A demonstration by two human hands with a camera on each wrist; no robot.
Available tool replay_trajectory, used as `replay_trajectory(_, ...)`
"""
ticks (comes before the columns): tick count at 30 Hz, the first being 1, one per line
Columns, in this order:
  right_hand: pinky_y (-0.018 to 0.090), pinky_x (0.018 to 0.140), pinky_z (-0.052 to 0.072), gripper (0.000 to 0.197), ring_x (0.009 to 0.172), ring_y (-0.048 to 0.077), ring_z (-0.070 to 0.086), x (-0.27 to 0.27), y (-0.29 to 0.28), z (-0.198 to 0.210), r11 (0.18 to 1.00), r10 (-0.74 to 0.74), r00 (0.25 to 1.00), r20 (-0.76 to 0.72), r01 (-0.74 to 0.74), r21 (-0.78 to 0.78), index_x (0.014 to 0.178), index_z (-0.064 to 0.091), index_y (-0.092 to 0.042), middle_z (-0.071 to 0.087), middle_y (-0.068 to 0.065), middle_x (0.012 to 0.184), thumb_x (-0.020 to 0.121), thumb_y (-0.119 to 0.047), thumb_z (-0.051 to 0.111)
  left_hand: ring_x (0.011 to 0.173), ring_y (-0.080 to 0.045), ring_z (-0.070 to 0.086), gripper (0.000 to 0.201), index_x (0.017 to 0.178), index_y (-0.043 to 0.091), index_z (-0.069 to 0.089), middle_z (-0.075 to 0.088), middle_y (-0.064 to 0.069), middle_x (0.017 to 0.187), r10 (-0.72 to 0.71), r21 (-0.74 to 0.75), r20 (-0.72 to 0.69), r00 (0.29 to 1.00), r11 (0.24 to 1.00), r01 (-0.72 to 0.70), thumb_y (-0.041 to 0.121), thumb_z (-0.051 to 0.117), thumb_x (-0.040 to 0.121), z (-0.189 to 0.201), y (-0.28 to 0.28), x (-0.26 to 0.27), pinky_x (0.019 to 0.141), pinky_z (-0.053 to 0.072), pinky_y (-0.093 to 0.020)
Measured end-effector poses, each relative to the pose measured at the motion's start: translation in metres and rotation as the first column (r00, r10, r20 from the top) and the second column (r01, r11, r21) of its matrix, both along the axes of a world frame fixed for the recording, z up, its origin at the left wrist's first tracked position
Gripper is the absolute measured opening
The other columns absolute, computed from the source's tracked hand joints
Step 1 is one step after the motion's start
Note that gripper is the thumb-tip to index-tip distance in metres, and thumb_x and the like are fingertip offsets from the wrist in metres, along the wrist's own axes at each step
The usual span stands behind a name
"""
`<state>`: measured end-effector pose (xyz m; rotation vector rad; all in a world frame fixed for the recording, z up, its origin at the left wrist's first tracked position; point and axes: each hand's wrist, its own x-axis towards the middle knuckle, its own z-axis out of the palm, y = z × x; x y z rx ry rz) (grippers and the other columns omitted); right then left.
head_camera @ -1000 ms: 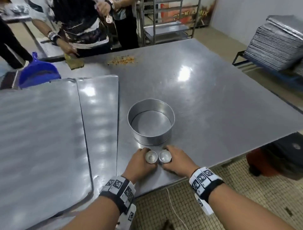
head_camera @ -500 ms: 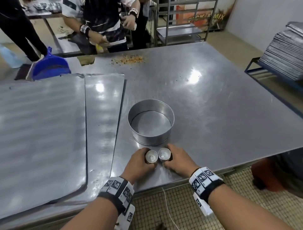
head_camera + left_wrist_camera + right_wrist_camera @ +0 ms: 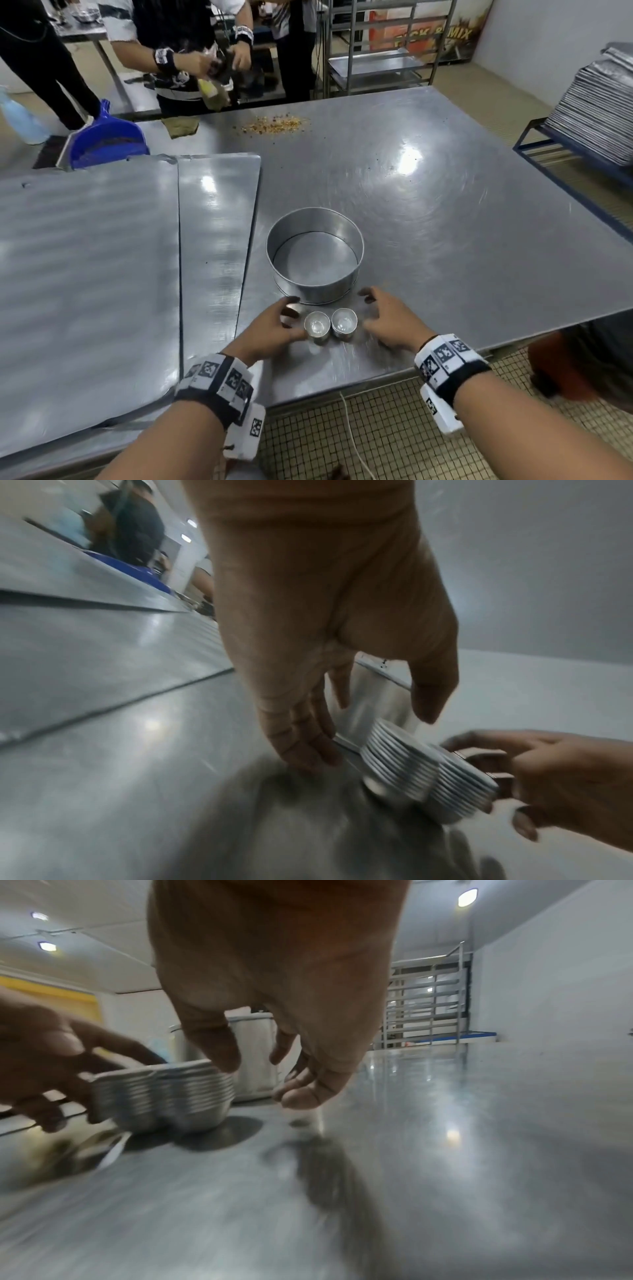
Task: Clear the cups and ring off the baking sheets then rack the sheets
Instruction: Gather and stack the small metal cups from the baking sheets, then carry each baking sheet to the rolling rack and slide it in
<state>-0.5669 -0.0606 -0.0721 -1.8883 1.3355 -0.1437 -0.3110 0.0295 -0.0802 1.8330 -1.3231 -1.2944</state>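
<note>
Two short stacks of small metal cups point(image 3: 317, 327) point(image 3: 344, 323) stand side by side on the steel table point(image 3: 445, 222) near its front edge. Just behind them sits the metal ring point(image 3: 314, 255). My left hand point(image 3: 296, 318) is spread open at the left stack, fingertips close to it. My right hand point(image 3: 364, 311) is spread open a little right of the right stack, not touching it. In the left wrist view the ribbed cup stacks point(image 3: 404, 764) stand free between both hands. Two bare baking sheets point(image 3: 85, 274) point(image 3: 215, 240) lie overlapped on the left.
A tray rack point(image 3: 376, 51) stands beyond the far edge. Stacked trays point(image 3: 599, 102) sit on a blue frame at the right. Crumbs point(image 3: 274, 125), a cloth point(image 3: 181, 126) and a blue dustpan point(image 3: 106, 140) lie at the far side, where people stand.
Both hands held the cup stacks earlier; they have now let go and opened outward. The stacks stay standing in front of the ring.
</note>
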Motion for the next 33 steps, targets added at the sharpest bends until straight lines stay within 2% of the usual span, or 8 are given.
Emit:
replay_trajectory(2, 0.028, 0.088, 0.041, 0.049, 0.103, 0.017, 0.059, -0.004, -0.021, 0.009, 0.989, -0.140, 0.989, 0.042, 0.142, -0.049, 0.132, 0.052, -0.025, 0.061, 0.001, 0.127, 0.085, -0.026, 0.064, 0.083, -0.019, 0.070, 0.067, 0.140, 0.022, 0.049, 0.063, -0.008, 0.125, 0.166, -0.039, -0.057, 0.984, 0.985, -0.168, 0.030, 0.076, 0.080, 0.012, -0.007, 0.015, 0.069, 0.056, -0.028)
replay_trajectory(6, 0.035, 0.102, 0.042, 0.059, 0.121, 0.023, 0.056, 0.017, -0.053, 0.028, 0.960, -0.257, 0.958, 0.126, 0.269, -0.082, 0.140, 0.047, -0.020, 0.058, 0.005, 0.134, 0.091, -0.051, 0.061, 0.102, -0.022, 0.068, 0.091, 0.148, 0.027, 0.041, 0.062, 0.001, 0.127, 0.376, -0.159, 0.023, 0.926, 0.916, -0.368, 0.072, 0.068, 0.073, 0.028, -0.028, 0.030, 0.083, 0.057, -0.038)
replay_trajectory(8, 0.037, 0.105, 0.040, 0.067, 0.129, 0.026, 0.052, 0.031, -0.061, 0.031, 0.964, -0.240, 0.963, 0.120, 0.251, -0.084, 0.145, 0.042, -0.018, 0.055, 0.006, 0.140, 0.091, -0.055, 0.059, 0.113, -0.020, 0.060, 0.084, 0.154, 0.024, 0.034, 0.053, 0.007, 0.127, 0.373, -0.189, 0.090, 0.923, 0.917, -0.352, 0.063, 0.066, 0.086, 0.034, -0.039, 0.024, 0.094, 0.051, -0.039)
replay_trajectory(13, 0.044, 0.103, 0.046, 0.056, 0.121, 0.029, 0.056, 0.046, -0.061, 0.021, 0.974, -0.180, 0.978, 0.109, 0.192, -0.119, 0.137, 0.044, -0.021, 0.059, 0.005, 0.133, 0.088, -0.039, 0.063, 0.115, -0.023, 0.059, 0.055, 0.142, 0.027, 0.046, 0.060, 0.000, 0.125, 0.303, -0.257, 0.163, 0.939, 0.932, -0.256, 0.034, 0.068, 0.093, 0.029, -0.046, 0.010, 0.088, 0.042, -0.030)
replay_trajectory(19, 0.043, 0.100, 0.047, 0.054, 0.116, 0.026, 0.058, 0.040, -0.050, 0.020, 0.968, -0.196, 0.973, 0.121, 0.211, -0.134, 0.136, 0.045, -0.025, 0.060, 0.002, 0.130, 0.086, -0.034, 0.063, 0.110, -0.025, 0.063, 0.059, 0.142, 0.031, 0.044, 0.056, 0.005, 0.123, 0.326, -0.264, 0.166, 0.930, 0.924, -0.277, 0.039, 0.070, 0.089, 0.022, -0.037, 0.007, 0.087, 0.048, -0.035)
replay_trajectory(25, 0.043, 0.097, 0.049, 0.052, 0.112, 0.026, 0.060, 0.030, -0.037, 0.022, 0.966, -0.205, 0.972, 0.114, 0.220, -0.134, 0.133, 0.046, -0.028, 0.061, 0.000, 0.127, 0.084, -0.035, 0.063, 0.113, -0.025, 0.062, 0.062, 0.143, 0.026, 0.042, 0.051, 0.008, 0.118, 0.322, -0.259, 0.157, 0.934, 0.926, -0.276, 0.038, 0.071, 0.090, 0.022, -0.027, -0.002, 0.085, 0.042, -0.030)
replay_trajectory(30, 0.043, 0.107, 0.040, 0.065, 0.130, 0.032, 0.048, 0.030, -0.036, 0.035, 0.944, -0.266, 0.963, 0.030, 0.267, -0.194, 0.145, 0.039, -0.016, 0.048, 0.012, 0.143, 0.090, -0.040, 0.062, 0.124, -0.025, 0.057, 0.074, 0.151, 0.023, 0.036, 0.054, -0.005, 0.141, 0.291, -0.240, 0.201, 0.935, 0.940, -0.241, 0.046, 0.069, 0.090, 0.023, -0.021, 0.001, 0.096, 0.048, -0.037)
replay_trajectory(33, 0.043, 0.107, 0.039, 0.066, 0.133, 0.029, 0.043, 0.043, -0.032, 0.054, 0.901, -0.309, 0.949, 0.066, 0.314, -0.298, 0.148, 0.039, -0.016, 0.045, 0.011, 0.145, 0.092, -0.045, 0.058, 0.127, -0.026, 0.056, 0.081, 0.157, 0.022, 0.030, 0.049, -0.007, 0.149, 0.310, -0.215, 0.195, 0.930, 0.939, -0.268, 0.054, 0.065, 0.091, 0.028, -0.013, 0.015, 0.103, 0.047, -0.039)
